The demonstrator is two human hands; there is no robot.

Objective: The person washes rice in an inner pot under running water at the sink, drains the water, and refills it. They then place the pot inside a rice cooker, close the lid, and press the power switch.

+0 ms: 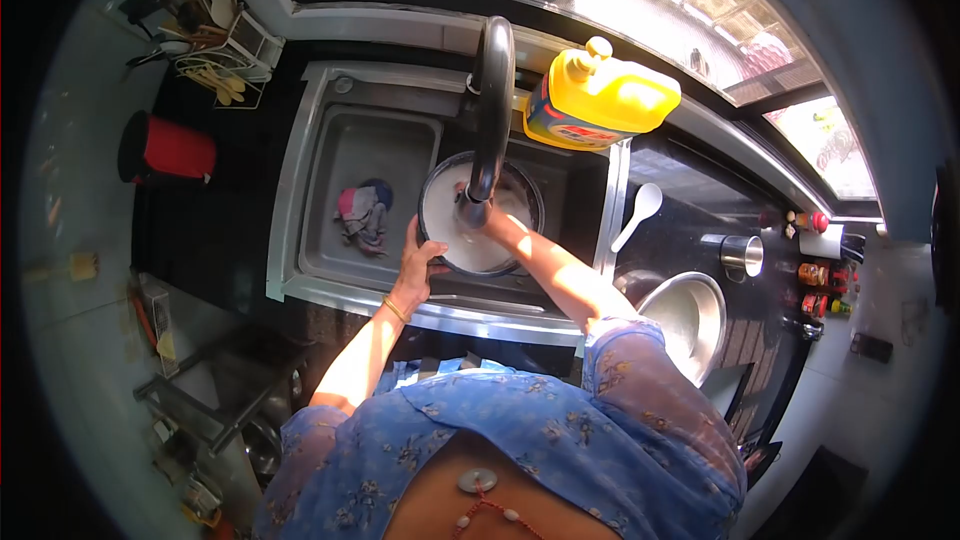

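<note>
A dark-rimmed pot [533, 188] full of cloudy white liquid [450, 230] stands at the divider between the two basins, under the black faucet [492, 110]. My left hand [418, 262] grips the pot's near left side, thumb at the rim and fingers outside. Over the pot's right rim reaches my right hand [508, 227], down into the white liquid. Its fingers are mostly hidden by the faucet head and the liquid, so I cannot tell whether they hold anything. Left of the pot, a crumpled cloth [363, 218] lies in the left basin.
A yellow jug [610, 95] stands behind the sink [290, 230], close to the faucet. On the right counter are a white spoon [640, 212], a large metal bowl [690, 315], a steel cup [742, 255] and several jars. A utensil rack [240, 55] sits at the back left.
</note>
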